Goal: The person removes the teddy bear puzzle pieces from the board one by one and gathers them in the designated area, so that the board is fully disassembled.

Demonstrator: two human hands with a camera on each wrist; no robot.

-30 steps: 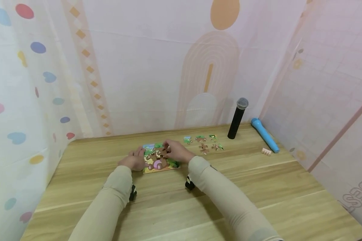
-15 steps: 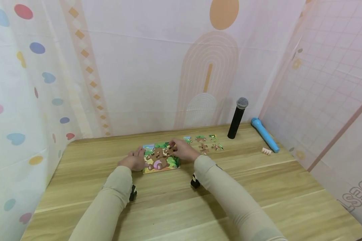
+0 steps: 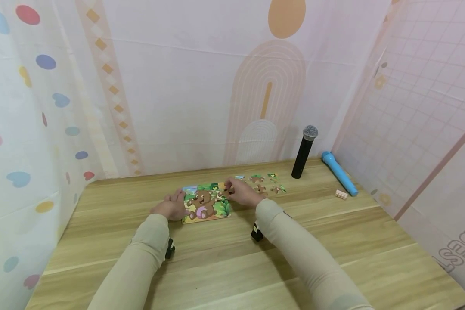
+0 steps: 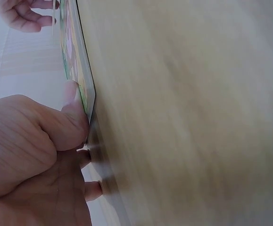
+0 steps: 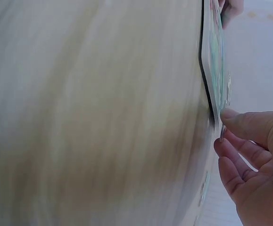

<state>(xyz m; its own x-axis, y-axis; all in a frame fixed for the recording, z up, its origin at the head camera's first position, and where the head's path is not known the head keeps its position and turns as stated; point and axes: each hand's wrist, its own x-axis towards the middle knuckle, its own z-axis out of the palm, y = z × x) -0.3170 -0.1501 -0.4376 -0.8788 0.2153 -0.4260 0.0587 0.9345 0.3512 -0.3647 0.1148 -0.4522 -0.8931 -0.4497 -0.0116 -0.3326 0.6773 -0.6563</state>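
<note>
A jigsaw puzzle [image 3: 206,210] with a brown bear picture lies flat on the wooden table. At its left edge rests my left hand [image 3: 171,206]. In the left wrist view the thumb [image 4: 71,101] lies on the puzzle's edge, and two fingertips [image 4: 94,189] reach down toward the table. My right hand [image 3: 243,193] is at the puzzle's upper right side. It pinches a thin puzzle piece [image 5: 222,133] between thumb and fingers, seen edge-on in the right wrist view. Most of that piece is hidden by the fingers. Loose puzzle pieces [image 3: 277,189] lie to the right.
Behind the loose pieces a black microphone [image 3: 302,155] stands upright. A blue toy microphone [image 3: 340,174] and a small pale pink block [image 3: 341,194] lie farther right. Patterned curtains [image 3: 178,86] close off the back and sides of the table [image 3: 209,267].
My right hand has moved rightward from above the bear's head to the puzzle's right edge, uncovering the head. The left hand has stayed at the left edge.
</note>
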